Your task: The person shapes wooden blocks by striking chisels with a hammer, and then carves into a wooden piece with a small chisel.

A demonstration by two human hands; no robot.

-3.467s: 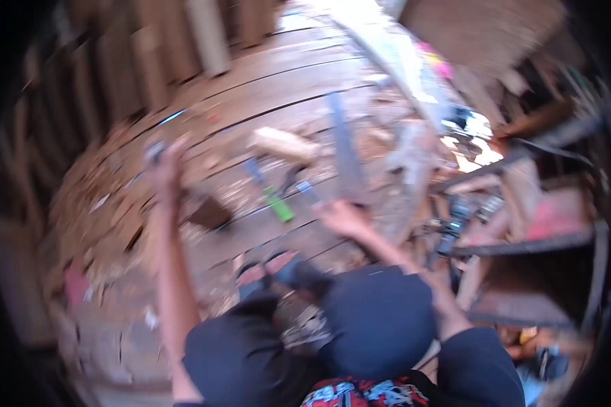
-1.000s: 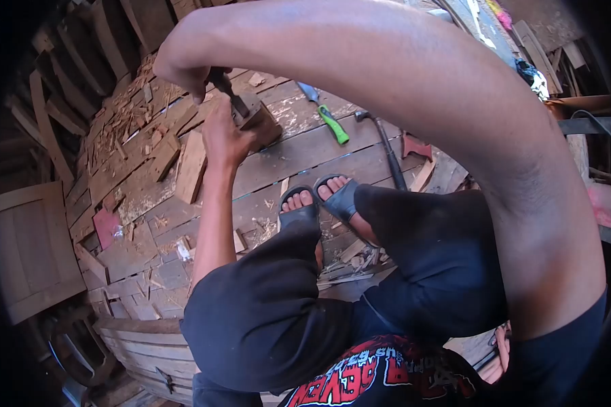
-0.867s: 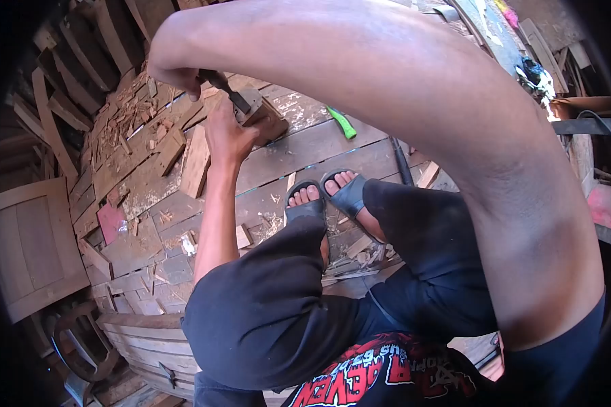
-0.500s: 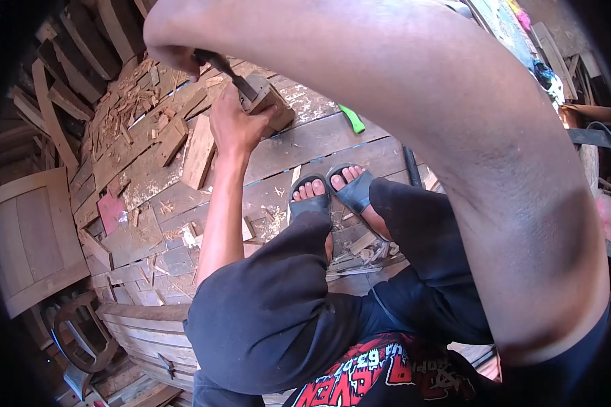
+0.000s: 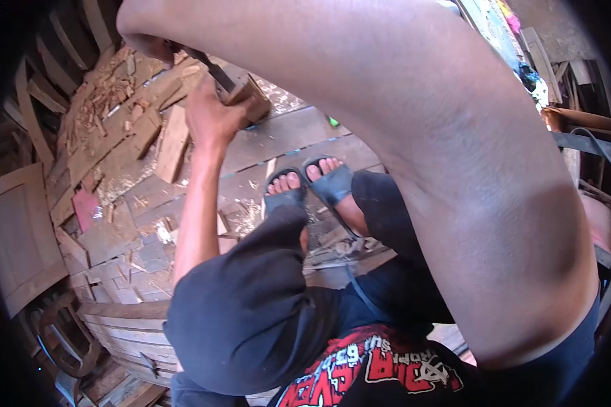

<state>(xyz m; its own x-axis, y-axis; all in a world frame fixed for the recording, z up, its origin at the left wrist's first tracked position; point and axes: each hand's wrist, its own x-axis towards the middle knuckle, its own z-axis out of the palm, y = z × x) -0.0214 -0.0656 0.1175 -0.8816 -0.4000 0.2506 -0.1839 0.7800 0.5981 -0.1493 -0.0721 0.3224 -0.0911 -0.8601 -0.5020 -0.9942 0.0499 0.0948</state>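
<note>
My right arm reaches across the upper part of the view, and my right hand (image 5: 146, 42) closes around the dark handle of a chisel (image 5: 220, 76). The handle is mostly covered by that hand. The chisel's flat blade slants down onto the top of a wooden block (image 5: 256, 103). My left hand (image 5: 210, 114) wraps the near side of this block, its fingers and thumb beside the blade. Exactly how the blade's edge meets the wood cannot be made out.
Wood chips (image 5: 137, 108) and offcuts such as a short plank (image 5: 173, 144) litter the board floor around my sandalled feet (image 5: 329, 178). A wooden panel (image 5: 27, 234) leans at the left. A green object (image 5: 333, 122) lies beyond the block.
The view has shifted, so the hands, block and floor appear farther left and slightly higher. Both hands keep their holds. My right forearm now covers most of the green object.
</note>
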